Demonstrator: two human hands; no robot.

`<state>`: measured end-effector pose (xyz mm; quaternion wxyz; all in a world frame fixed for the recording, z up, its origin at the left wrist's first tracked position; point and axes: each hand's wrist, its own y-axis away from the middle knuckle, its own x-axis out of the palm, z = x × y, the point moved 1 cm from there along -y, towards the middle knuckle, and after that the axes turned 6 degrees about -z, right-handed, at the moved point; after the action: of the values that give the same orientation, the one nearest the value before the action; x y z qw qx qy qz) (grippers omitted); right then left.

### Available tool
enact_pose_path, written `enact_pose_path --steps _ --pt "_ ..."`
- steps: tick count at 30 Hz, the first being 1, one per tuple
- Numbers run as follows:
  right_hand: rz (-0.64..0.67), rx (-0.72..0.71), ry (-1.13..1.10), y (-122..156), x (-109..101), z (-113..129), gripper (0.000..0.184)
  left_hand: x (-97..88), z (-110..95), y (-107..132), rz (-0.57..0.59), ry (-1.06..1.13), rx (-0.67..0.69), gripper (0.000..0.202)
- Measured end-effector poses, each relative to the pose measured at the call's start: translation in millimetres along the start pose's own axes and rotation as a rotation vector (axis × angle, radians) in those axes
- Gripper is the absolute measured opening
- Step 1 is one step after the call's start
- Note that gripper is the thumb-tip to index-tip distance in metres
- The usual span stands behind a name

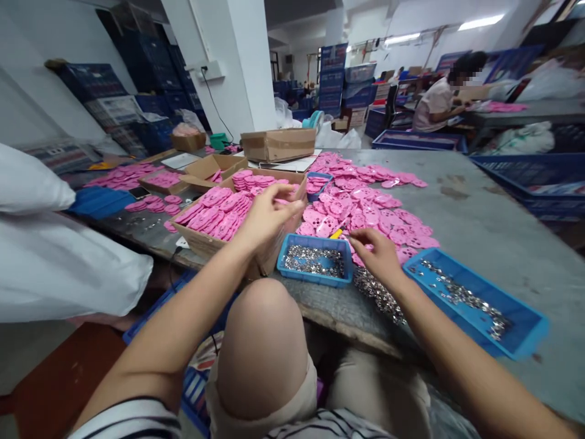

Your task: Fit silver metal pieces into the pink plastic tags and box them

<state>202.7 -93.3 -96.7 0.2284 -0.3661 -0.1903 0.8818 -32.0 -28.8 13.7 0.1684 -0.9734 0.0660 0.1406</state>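
My left hand [273, 212] hovers at the right end of a cardboard box [201, 242], thumb and fingers apart with nothing visible between them. Pink, flat, rounded pieces [223, 210] with small holes fill that box. Beyond the small blue tray [315, 278], my right hand [377, 251] has thumb and fingertips pinched together; what they hold, if anything, is too small to make out. A yellow object [337, 233] lies just left of those fingertips, by a spread heap of pink pieces [365, 207]. Small shiny metal parts [311, 259] lie in the tray.
Loose metal parts [377, 292] are heaped under my right wrist. A longer blue tray [479, 305] stands to the right. More cardboard boxes [278, 145] sit at the back. Someone in white clothing [68, 262] is close on my left; another person [436, 103] sits at a far table.
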Motion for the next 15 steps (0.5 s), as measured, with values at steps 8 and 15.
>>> enact_pose_path --steps 8,15 --pt "0.400 -0.061 0.650 -90 58 -2 0.041 89.8 25 20 0.162 0.600 -0.642 0.015" --pt "0.465 -0.128 0.735 -100 74 -6 0.036 82.7 58 -1 0.172 0.545 -0.721 0.008"
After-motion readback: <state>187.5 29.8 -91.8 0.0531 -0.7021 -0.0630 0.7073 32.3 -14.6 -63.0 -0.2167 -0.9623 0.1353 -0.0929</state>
